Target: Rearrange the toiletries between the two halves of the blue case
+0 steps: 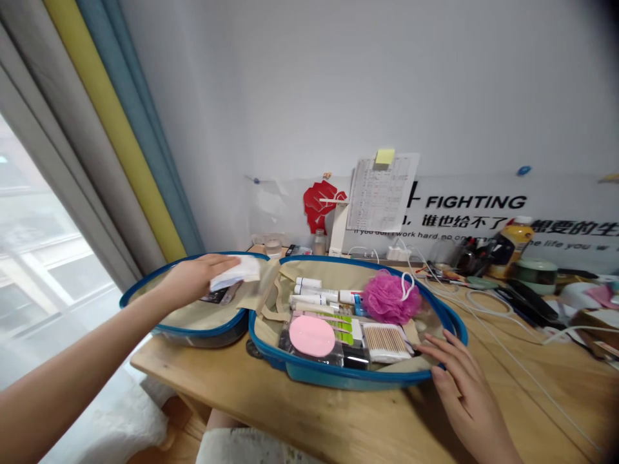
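An open suitcase with blue edges and a beige lining lies on the desk. My left hand is closed on a folded white cloth or tissue pack over the left half, where a dark flat item is partly hidden below. My right hand rests at the front right rim, fingers spread. In the right half lie a purple bath puff, a pack of cotton swabs, a pink oval item, several white tubes and green-and-white packaging.
The wooden desk carries white cables, a yellow-labelled bottle, a green-lidded jar and a black case on the right. A white lamp stands behind the suitcase. Curtains hang at the left.
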